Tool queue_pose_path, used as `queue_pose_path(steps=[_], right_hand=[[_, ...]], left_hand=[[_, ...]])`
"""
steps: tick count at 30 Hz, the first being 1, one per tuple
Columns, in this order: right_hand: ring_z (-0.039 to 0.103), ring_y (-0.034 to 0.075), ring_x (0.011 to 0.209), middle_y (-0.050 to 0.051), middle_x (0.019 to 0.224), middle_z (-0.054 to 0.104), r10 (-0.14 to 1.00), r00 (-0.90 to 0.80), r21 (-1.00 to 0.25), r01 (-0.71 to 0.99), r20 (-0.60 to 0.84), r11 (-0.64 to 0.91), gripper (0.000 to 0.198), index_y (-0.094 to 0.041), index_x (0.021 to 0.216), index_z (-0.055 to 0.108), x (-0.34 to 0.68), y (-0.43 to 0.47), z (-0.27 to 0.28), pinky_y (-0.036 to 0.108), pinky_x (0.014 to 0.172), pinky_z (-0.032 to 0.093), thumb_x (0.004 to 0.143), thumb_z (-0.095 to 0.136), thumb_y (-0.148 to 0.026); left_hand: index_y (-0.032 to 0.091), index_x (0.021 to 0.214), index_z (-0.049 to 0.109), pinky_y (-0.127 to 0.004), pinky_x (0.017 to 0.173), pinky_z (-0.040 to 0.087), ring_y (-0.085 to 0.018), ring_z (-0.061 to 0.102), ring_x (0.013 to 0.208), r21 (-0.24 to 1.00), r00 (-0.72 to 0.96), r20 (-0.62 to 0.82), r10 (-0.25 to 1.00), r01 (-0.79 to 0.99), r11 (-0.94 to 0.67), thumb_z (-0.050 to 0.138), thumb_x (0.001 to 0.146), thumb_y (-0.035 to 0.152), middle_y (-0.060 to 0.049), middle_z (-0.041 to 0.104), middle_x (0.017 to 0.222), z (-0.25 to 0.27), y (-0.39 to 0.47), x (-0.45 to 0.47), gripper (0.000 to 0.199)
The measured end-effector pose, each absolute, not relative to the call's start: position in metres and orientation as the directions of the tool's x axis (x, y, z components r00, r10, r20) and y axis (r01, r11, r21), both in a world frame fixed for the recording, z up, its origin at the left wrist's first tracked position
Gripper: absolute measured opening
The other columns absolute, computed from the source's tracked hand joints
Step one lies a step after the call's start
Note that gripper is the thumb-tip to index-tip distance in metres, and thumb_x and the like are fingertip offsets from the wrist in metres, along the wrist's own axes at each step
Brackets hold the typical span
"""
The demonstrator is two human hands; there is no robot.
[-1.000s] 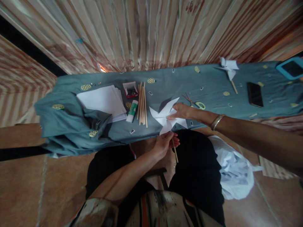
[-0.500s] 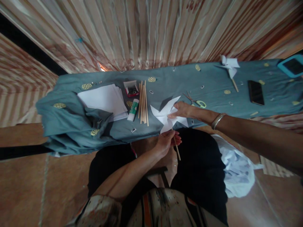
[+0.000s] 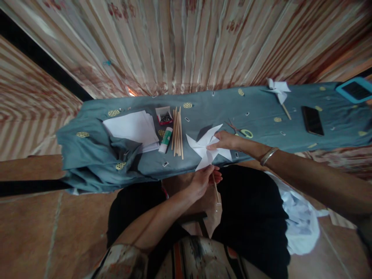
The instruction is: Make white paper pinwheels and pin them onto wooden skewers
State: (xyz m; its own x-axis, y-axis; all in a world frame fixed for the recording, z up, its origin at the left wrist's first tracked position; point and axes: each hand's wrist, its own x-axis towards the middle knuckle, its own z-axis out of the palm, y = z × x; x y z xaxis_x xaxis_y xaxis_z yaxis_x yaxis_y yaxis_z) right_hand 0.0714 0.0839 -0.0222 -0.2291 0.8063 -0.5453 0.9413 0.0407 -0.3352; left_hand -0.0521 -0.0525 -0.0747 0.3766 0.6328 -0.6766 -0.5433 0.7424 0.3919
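A white paper pinwheel (image 3: 207, 157) on a thin wooden stick (image 3: 216, 188) is between my two hands, over the near edge of the cloth-covered table. My left hand (image 3: 204, 180) is closed round the stick just below the paper blades. On the pinwheel's right side, my right hand (image 3: 222, 140) pinches the paper near its centre. Scissors (image 3: 244, 133) with light green handles lie just beyond my right hand. To the left are a bundle of wooden sticks (image 3: 177, 133), a glue stick (image 3: 165, 140) and a small open box (image 3: 164, 116) of dark pins or tacks.
A stack of white paper (image 3: 132, 130) lies left, partly under bunched cloth. Another paper pinwheel (image 3: 279, 91), a dark phone (image 3: 312, 120) and a blue-framed device (image 3: 355, 90) are at the right. A white plastic bag (image 3: 302, 223) rests on the floor to the right.
The view has shifted slightly, so the table sits a little lower in it. Both hands keep their hold on the pinwheel, whose near blade now points more to the left.
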Motion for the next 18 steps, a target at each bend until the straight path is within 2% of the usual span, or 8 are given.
queue_pose_path(steps=[7, 10, 18], right_hand=[[0.061, 0.019, 0.074, 0.006, 0.085, 0.071, 0.772, -0.203, -0.319, 0.948, -0.603, -0.001, 0.043, -0.017, 0.084, 0.069, 0.0724, 0.0865, -0.0241, 0.026, 0.061, 0.042, 0.071, 0.072, -0.058], [0.06, 0.019, 0.072, 0.005, 0.081, 0.069, 0.776, -0.197, -0.306, 0.952, -0.599, 0.005, 0.041, -0.017, 0.08, 0.066, 0.0727, 0.0864, -0.0246, 0.027, 0.058, 0.04, 0.074, 0.068, -0.057], [0.06, 0.019, 0.072, 0.005, 0.081, 0.068, 0.773, -0.204, -0.335, 0.942, -0.601, -0.013, 0.038, -0.017, 0.077, 0.064, 0.0738, 0.0883, -0.0265, 0.028, 0.057, 0.039, 0.072, 0.07, -0.054]], left_hand=[[0.012, 0.077, 0.066, -0.023, 0.062, 0.049, -0.01, 0.062, 0.054, 0.401, 0.364, -0.679, 0.637, -0.543, 0.738, 0.062, 0.091, 0.025, -0.002, 0.065, 0.062, -0.0757, -0.0525, -0.0535, 0.02], [0.011, 0.077, 0.066, -0.024, 0.063, 0.049, -0.01, 0.063, 0.054, 0.406, 0.361, -0.673, 0.646, -0.549, 0.73, 0.062, 0.091, 0.024, -0.002, 0.066, 0.063, -0.0748, -0.0529, -0.0543, 0.019], [0.01, 0.078, 0.066, -0.023, 0.06, 0.049, -0.009, 0.063, 0.053, 0.401, 0.359, -0.681, 0.639, -0.548, 0.734, 0.053, 0.095, 0.018, -0.003, 0.066, 0.062, -0.0725, -0.0531, -0.0564, 0.023]])
